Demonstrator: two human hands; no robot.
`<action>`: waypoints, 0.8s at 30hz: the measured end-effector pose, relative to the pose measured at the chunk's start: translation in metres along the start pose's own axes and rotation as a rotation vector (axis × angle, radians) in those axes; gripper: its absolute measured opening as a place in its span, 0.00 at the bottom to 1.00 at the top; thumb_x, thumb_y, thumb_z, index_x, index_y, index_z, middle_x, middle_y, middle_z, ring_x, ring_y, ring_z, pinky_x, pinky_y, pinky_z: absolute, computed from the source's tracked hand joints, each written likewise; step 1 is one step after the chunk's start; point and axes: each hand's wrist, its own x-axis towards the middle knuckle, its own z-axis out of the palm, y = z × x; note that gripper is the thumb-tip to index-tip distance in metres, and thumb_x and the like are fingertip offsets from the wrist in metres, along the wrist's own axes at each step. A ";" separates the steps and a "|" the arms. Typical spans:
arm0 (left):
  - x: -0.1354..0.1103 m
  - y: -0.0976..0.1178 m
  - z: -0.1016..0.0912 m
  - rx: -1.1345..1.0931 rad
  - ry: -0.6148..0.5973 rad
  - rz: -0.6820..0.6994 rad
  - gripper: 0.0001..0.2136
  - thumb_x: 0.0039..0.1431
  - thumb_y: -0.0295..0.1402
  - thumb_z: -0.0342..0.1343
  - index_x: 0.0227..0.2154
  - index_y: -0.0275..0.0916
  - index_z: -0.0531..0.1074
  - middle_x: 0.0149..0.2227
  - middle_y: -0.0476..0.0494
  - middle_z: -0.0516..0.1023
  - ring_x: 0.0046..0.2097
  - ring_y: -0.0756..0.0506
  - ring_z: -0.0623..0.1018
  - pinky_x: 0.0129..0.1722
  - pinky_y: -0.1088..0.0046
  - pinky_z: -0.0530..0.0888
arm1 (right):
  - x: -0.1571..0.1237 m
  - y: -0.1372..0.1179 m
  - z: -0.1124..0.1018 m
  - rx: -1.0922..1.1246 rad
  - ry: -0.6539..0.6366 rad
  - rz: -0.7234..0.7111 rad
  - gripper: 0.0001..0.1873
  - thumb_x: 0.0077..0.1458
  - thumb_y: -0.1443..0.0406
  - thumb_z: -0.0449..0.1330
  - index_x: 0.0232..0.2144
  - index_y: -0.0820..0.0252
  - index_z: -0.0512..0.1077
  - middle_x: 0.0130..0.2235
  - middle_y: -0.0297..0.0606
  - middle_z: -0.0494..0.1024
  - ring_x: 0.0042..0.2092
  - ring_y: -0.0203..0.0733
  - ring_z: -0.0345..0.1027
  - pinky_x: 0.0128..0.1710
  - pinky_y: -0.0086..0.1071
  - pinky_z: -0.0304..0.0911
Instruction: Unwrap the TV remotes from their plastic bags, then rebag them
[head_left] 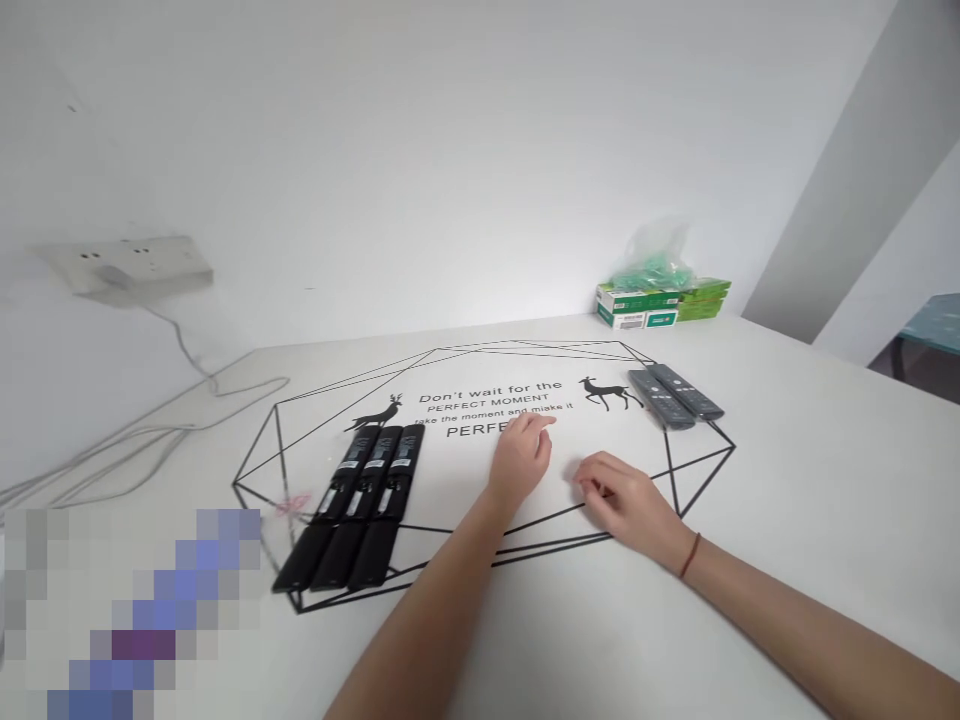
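Note:
My left hand (521,455) is over the middle of the table, partly covering the printed lettering. Its fingers point forward, thumb and index finger are apart, and nothing shows in it. Just right of it, my right hand (626,500) rests low near the tabletop with fingers curled in towards the thumb; no object shows in them. To the left, three black remote controls (362,500) lie side by side, back up, with what look like uncovered battery compartments and plain black lower parts. At the right, two dark remote controls (675,395) lie together, buttons up. Neither hand touches a remote.
The white table (787,480) bears a black line print with deer figures. Green-and-white boxes (637,306) with a clear plastic bag (656,258) stand against the wall. Cables (169,425) run along the left side below a wall socket (142,265). A pixelated patch hides the lower left corner.

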 end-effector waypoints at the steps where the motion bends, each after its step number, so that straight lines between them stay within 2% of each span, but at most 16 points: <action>1: -0.008 0.000 -0.013 -0.009 0.028 0.010 0.15 0.59 0.25 0.43 0.43 0.42 0.72 0.41 0.43 0.75 0.45 0.45 0.73 0.49 0.65 0.69 | -0.001 -0.004 0.007 -0.034 -0.053 -0.084 0.11 0.55 0.72 0.49 0.33 0.57 0.70 0.35 0.39 0.74 0.34 0.41 0.67 0.33 0.35 0.65; 4: -0.025 -0.002 -0.057 -0.024 0.144 0.003 0.14 0.60 0.27 0.43 0.41 0.42 0.73 0.40 0.42 0.77 0.44 0.45 0.74 0.47 0.67 0.70 | 0.001 -0.027 0.034 -0.127 -0.125 -0.266 0.11 0.55 0.72 0.50 0.36 0.58 0.71 0.40 0.43 0.74 0.39 0.44 0.67 0.38 0.38 0.65; 7: -0.032 -0.012 -0.106 0.000 0.336 -0.157 0.12 0.59 0.30 0.44 0.38 0.40 0.74 0.38 0.43 0.78 0.40 0.46 0.75 0.40 0.71 0.71 | 0.014 -0.064 0.072 -0.150 -0.119 -0.243 0.12 0.55 0.67 0.54 0.43 0.62 0.69 0.49 0.49 0.71 0.47 0.50 0.65 0.43 0.43 0.64; 9: -0.035 -0.022 -0.133 0.005 0.474 -0.302 0.11 0.58 0.31 0.45 0.36 0.40 0.74 0.37 0.44 0.78 0.38 0.47 0.75 0.37 0.72 0.71 | 0.027 -0.092 0.101 -0.123 -0.181 -0.236 0.21 0.53 0.62 0.57 0.49 0.64 0.65 0.53 0.52 0.69 0.51 0.53 0.63 0.45 0.45 0.63; 11: -0.039 -0.031 -0.153 -0.015 0.566 -0.420 0.11 0.57 0.32 0.46 0.35 0.39 0.74 0.36 0.44 0.78 0.36 0.48 0.75 0.36 0.72 0.70 | 0.040 -0.117 0.127 -0.072 -0.210 -0.237 0.29 0.51 0.57 0.59 0.53 0.63 0.61 0.56 0.50 0.66 0.53 0.53 0.62 0.47 0.45 0.61; 13: -0.042 -0.038 -0.164 -0.028 0.592 -0.506 0.12 0.57 0.34 0.46 0.36 0.40 0.73 0.36 0.45 0.78 0.33 0.49 0.75 0.34 0.73 0.70 | 0.051 -0.133 0.146 -0.051 -0.227 -0.246 0.31 0.50 0.55 0.60 0.53 0.62 0.61 0.56 0.49 0.67 0.53 0.53 0.61 0.48 0.46 0.60; 15: -0.045 -0.041 -0.169 -0.012 0.528 -0.576 0.12 0.56 0.34 0.46 0.37 0.40 0.73 0.35 0.46 0.78 0.29 0.49 0.73 0.30 0.73 0.69 | 0.057 -0.140 0.157 -0.061 -0.243 -0.258 0.28 0.48 0.54 0.60 0.49 0.62 0.65 0.52 0.48 0.71 0.52 0.53 0.62 0.47 0.45 0.59; 17: -0.047 -0.041 -0.169 0.043 0.404 -0.608 0.12 0.56 0.34 0.45 0.37 0.41 0.73 0.33 0.46 0.79 0.29 0.48 0.74 0.30 0.72 0.68 | 0.058 -0.140 0.160 -0.093 -0.248 -0.268 0.23 0.48 0.55 0.60 0.44 0.62 0.68 0.45 0.46 0.74 0.48 0.53 0.63 0.45 0.44 0.59; 20: -0.049 -0.039 -0.166 0.245 0.184 -0.626 0.12 0.57 0.34 0.45 0.36 0.41 0.74 0.34 0.43 0.79 0.35 0.44 0.76 0.36 0.69 0.69 | 0.054 -0.134 0.157 -0.158 -0.229 -0.279 0.21 0.47 0.57 0.60 0.42 0.63 0.69 0.41 0.45 0.74 0.43 0.50 0.64 0.41 0.42 0.59; 24: -0.050 -0.033 -0.154 0.473 -0.160 -0.768 0.15 0.58 0.38 0.44 0.37 0.39 0.74 0.38 0.36 0.79 0.41 0.38 0.77 0.38 0.65 0.69 | 0.049 -0.126 0.146 -0.245 -0.247 -0.323 0.24 0.48 0.56 0.58 0.46 0.63 0.68 0.41 0.45 0.72 0.39 0.48 0.63 0.36 0.39 0.57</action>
